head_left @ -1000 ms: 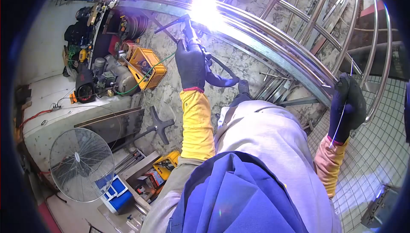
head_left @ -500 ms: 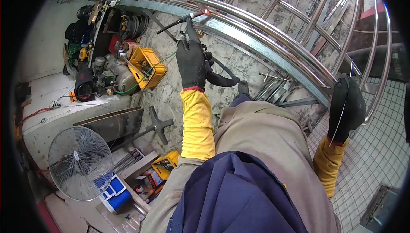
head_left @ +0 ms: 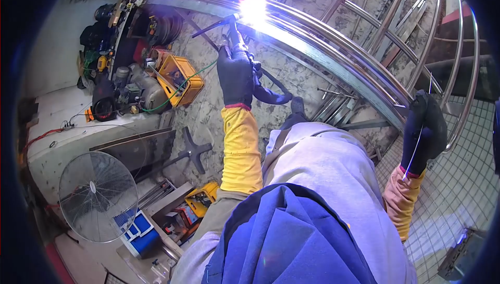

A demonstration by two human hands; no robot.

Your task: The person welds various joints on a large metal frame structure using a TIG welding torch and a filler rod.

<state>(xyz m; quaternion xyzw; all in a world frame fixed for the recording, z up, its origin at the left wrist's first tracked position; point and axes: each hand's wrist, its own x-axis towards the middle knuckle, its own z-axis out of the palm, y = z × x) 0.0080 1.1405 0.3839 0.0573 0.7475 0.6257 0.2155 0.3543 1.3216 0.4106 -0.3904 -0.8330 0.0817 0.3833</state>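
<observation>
head view: the left hand [head_left: 235,76], in a dark glove and yellow sleeve, is stretched forward with its fingers clamped round the welding torch [head_left: 229,30]. the torch tip meets the curved steel rail [head_left: 333,49] in a bright arc [head_left: 253,7]. the right hand [head_left: 424,130], also gloved, sits at the rail's lower end, fingers curled shut on a thin filler rod [head_left: 415,151]. on the floor beyond, a yellow crate [head_left: 182,83] holds tools too small to make out.

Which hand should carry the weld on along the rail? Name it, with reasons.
Left. The left hand holds the torch, its tip at the arc on the curved rail; the right hand sits far along the rail, closed on a thin wire.
</observation>
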